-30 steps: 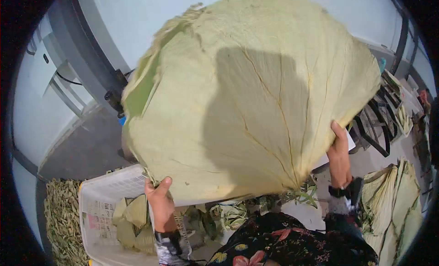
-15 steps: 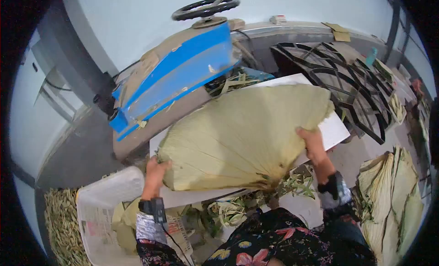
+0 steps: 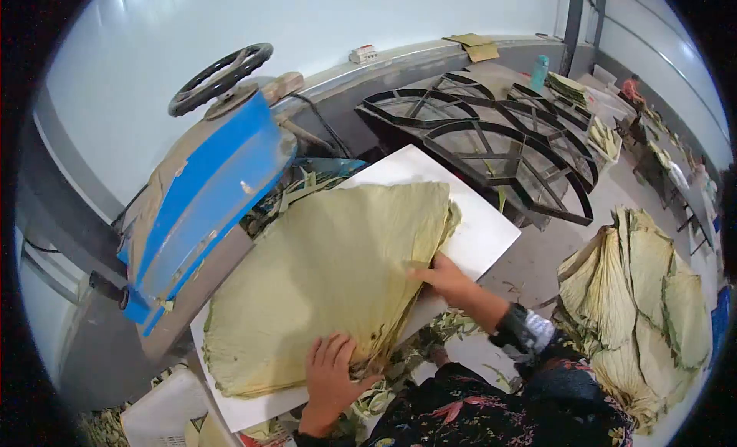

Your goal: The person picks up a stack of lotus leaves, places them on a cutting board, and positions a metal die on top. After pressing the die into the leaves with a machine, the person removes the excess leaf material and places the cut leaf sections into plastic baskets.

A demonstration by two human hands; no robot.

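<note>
A fan-shaped stack of large dried leaves (image 3: 322, 270), pale yellow-green and resembling folded lotus leaves, lies on a white board (image 3: 491, 232). My left hand (image 3: 332, 378) rests flat on top of the stack, close to its brown stem end, with fingers stretched out. At the stack's right edge, my right hand (image 3: 451, 282) has its thumb on the upper face, and its other fingers are mostly hidden at the edge.
Behind the board stands a blue press (image 3: 207, 193) with a black handwheel (image 3: 221, 78). Black metal cutting frames (image 3: 491, 151) lie to the back right. More dried leaves (image 3: 637, 301) are piled at right. A white plastic basket (image 3: 165, 412) sits lower left; a person (image 3: 633, 90) is far off.
The view has swung right. My left hand has moved from the stack's left corner to near the stem end and lies flat. The stack now rests lower on the board.
</note>
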